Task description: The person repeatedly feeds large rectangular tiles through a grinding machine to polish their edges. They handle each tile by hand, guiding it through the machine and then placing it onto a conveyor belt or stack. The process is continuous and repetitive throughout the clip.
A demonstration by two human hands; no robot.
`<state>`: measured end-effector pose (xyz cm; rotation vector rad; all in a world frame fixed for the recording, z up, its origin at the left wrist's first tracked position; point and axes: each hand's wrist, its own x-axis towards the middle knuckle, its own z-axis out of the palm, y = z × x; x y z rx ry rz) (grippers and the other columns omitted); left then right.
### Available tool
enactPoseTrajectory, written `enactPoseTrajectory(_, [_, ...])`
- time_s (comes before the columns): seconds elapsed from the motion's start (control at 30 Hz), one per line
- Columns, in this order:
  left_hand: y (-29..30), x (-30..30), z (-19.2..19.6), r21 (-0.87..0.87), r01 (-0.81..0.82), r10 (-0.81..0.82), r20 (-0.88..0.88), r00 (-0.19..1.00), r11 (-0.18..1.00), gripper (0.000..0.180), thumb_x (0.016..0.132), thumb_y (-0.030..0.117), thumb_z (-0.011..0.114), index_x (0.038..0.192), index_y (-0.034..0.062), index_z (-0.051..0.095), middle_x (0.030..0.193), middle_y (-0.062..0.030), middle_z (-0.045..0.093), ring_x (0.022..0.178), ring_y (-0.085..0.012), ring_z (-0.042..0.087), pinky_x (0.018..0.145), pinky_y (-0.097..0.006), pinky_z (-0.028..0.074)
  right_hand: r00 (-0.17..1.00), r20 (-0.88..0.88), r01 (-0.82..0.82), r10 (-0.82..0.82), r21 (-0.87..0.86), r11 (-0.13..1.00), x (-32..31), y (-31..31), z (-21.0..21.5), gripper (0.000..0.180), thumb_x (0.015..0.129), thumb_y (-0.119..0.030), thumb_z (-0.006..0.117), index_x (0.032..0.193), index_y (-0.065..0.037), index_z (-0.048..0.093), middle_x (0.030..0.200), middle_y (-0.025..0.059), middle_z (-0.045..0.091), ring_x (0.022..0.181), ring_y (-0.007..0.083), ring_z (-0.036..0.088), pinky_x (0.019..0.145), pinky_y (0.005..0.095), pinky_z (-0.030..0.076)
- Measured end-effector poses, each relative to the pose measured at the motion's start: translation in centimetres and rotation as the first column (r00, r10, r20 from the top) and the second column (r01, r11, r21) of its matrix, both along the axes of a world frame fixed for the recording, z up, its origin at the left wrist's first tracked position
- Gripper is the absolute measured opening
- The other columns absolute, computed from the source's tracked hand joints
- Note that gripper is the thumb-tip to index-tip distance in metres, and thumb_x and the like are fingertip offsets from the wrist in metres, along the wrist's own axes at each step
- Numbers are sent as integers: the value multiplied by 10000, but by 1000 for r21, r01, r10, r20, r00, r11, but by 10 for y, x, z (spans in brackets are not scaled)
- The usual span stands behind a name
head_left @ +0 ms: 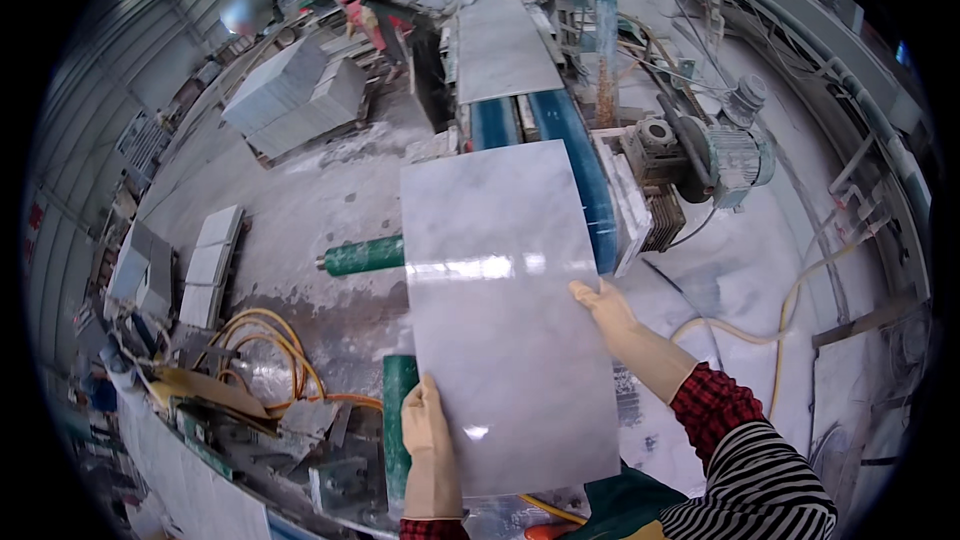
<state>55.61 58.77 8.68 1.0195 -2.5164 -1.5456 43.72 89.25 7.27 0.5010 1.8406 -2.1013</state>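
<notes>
While two gloved hands hold its sides, a big shiny slab (505, 350) lies between them. It is flat and pale grey, with bright light shining on its top. The left hand (428, 430) is on the slab's left edge, down near the corner closest to the person. It is bent nearly closed, with the edge pinched in it. The right hand (610, 315) is on the slab's right edge, farther up than the left hand. It is closed on the edge too, with a bit of it over the top. Any fingers under the slab are hidden, so how they bend cannot be seen.

Past the slab's far end, a blue belt (570, 125) runs away from the person. It is hard to tell if the slab touches it. A grey slab (505, 50) lies on that belt, well apart from the shiny slab. To the left of the shiny slab is a green roller (365, 256), and a second green roller (398, 380) is just beside the left hand. Farther left of the slab, a yellow hose (285, 330) is curled in loops. To the right of the slab's far end is a grey motor (738, 162). Far off, up and left of the slab, another person (365, 25) wears red.
</notes>
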Motion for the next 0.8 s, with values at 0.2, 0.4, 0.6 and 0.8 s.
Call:
enactPoseTrajectory(0.2, [64, -64, -4, -49, 54, -49, 102, 994, 997, 619, 1023, 544, 484, 1115, -24, 713, 924, -112, 721, 871, -180, 636, 803, -351, 479, 986, 150, 80, -72, -48, 996, -43, 62, -26, 746, 929, -393, 688, 1474, 46, 431, 1448, 213, 520, 1342, 280, 493, 1119, 398, 385])
enactPoseTrajectory(0.4, [74, -96, -15, 28, -26, 17, 281, 960, 999, 611, 1013, 563, 502, 1161, 0, 690, 982, -85, 703, 959, -181, 628, 824, -343, 479, 990, 134, 25, -34, 68, 997, -66, 81, -42, 671, 954, -335, 673, 1415, 103, 461, 1389, 225, 564, 1294, 293, 550, 1096, 404, 427])
enactPoseTrajectory(0.6, [66, -96, -44, 389, -179, 98, 220, 971, 904, 671, 976, 587, 576, 1369, 44, 539, 1290, -104, 614, 1154, -195, 582, 955, -350, 498, 902, 397, -6, 171, -384, 923, 69, 115, -96, 446, 1004, -392, 649, 1265, -30, 635, 1157, 66, 683, 956, 132, 660, 791, 300, 544])
enactPoseTrajectory(0.8, [80, -95, -33, 299, -257, 153, 329, 932, 919, 746, 974, 590, 578, 1510, 97, 414, 1396, -129, 550, 1222, -233, 564, 1001, -365, 493, 926, 378, 43, -5, -93, 995, 177, 80, -84, 405, 1023, -304, 611, 1224, 44, 664, 1061, 68, 709, 928, 123, 624, 836, 264, 492])
